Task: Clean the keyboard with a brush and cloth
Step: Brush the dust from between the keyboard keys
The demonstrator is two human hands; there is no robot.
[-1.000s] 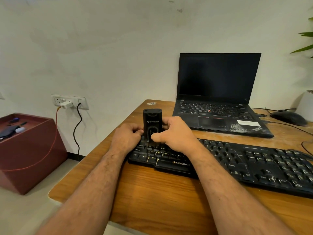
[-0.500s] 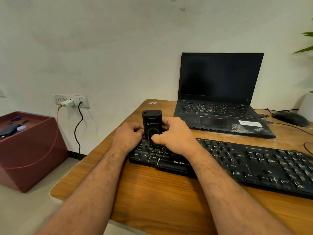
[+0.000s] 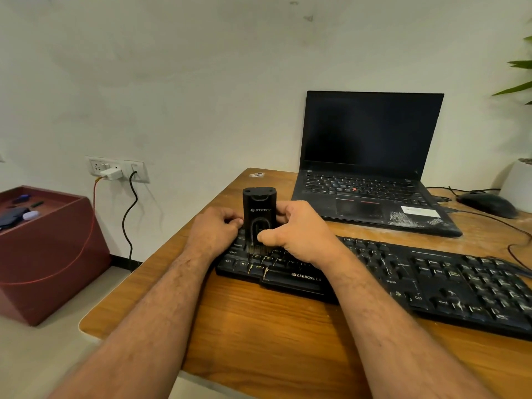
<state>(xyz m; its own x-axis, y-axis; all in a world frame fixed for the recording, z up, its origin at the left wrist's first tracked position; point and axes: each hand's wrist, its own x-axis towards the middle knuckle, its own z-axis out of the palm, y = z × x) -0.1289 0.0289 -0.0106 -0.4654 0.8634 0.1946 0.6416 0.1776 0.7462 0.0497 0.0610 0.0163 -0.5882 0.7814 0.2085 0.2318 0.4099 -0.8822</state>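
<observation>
brush: "STRIFF" | keyboard: "ZEBRONICS" | laptop: "ThinkPad"

The keyboard lies on the desk, with the laptop behind it. A mouse sits right of the laptop, apparently beside a plant pot.

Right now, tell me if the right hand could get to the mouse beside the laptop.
Probably yes, once free: the mouse lies in the open on the desk, right of the laptop, nothing covering it. But the right hand grips the brush on the keyboard.
</observation>
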